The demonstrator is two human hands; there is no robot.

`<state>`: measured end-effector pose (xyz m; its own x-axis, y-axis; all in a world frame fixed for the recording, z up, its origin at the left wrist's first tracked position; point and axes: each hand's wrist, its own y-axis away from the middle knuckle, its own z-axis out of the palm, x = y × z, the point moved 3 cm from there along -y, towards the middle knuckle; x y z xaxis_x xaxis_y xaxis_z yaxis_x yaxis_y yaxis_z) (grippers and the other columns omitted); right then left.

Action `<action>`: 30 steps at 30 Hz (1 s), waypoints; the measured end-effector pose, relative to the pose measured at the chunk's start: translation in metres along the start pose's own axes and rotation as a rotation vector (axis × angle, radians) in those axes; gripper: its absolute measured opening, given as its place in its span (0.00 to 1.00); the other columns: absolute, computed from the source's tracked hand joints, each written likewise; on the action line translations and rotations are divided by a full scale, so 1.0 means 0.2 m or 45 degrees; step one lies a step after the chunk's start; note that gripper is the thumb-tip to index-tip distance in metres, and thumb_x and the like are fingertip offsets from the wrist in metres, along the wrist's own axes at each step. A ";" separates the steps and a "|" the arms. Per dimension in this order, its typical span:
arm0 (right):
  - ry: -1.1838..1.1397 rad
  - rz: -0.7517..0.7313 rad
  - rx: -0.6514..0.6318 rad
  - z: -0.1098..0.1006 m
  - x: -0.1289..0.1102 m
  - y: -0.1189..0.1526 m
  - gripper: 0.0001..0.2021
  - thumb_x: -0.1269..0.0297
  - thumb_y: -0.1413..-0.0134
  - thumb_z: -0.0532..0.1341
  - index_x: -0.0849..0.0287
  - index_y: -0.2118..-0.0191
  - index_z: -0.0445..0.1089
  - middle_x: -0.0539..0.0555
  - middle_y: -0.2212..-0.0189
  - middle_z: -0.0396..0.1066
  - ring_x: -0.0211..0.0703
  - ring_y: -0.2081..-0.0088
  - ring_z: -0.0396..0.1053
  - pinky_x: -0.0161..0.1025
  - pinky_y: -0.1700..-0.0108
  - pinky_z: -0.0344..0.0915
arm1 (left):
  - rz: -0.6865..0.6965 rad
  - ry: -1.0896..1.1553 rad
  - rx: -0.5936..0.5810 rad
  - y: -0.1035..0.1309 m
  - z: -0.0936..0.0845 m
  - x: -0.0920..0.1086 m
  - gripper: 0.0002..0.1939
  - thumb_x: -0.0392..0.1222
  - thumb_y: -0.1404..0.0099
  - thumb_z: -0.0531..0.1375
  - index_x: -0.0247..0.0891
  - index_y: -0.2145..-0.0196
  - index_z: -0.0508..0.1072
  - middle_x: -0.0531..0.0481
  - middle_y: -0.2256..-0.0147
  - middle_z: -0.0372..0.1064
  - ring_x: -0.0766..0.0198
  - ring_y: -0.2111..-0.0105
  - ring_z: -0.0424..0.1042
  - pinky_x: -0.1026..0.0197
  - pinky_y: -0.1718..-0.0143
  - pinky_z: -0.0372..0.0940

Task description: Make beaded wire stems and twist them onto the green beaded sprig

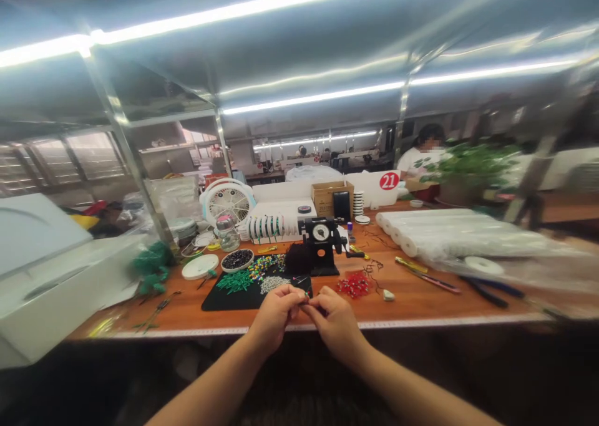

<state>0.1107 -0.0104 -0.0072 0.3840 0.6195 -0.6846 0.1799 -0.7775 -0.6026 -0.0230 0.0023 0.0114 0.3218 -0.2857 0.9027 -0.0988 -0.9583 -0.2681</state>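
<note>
My left hand [277,314] and my right hand [333,319] meet above the table's front edge, both with fingers pinched together. Between the fingertips is something small and dark with a bit of green, too small to make out. Behind my left hand lies a black mat [213,300] with green pieces [234,280], silvery beads [274,283] and multicoloured beads [262,266]. To the right of the mat is a pile of red beads [354,285]. A black machine with a round dial [321,232] stands behind my hands.
A bowl of dark beads [237,260], a white lid [200,267], a glass jar [228,234] and a fan [228,204] stand left. Wrapped white rolls [440,229], pliers [486,292] and a plant [477,167] are right. A person [423,154] sits beyond.
</note>
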 end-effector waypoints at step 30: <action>0.174 -0.365 -0.141 -0.02 -0.06 -0.15 0.11 0.76 0.44 0.51 0.60 0.66 0.70 0.57 0.64 0.65 0.44 0.63 0.66 0.39 0.62 0.65 | 0.221 -0.199 0.018 0.06 -0.08 0.06 0.07 0.41 0.41 0.57 0.38 0.72 0.73 0.47 0.68 0.68 0.60 0.66 0.67 0.59 0.63 0.62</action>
<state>0.1047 0.0052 0.0203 0.4204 0.8001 -0.4280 0.3927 -0.5857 -0.7091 -0.0345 -0.0122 0.0241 0.4431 -0.4422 0.7798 -0.1523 -0.8944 -0.4206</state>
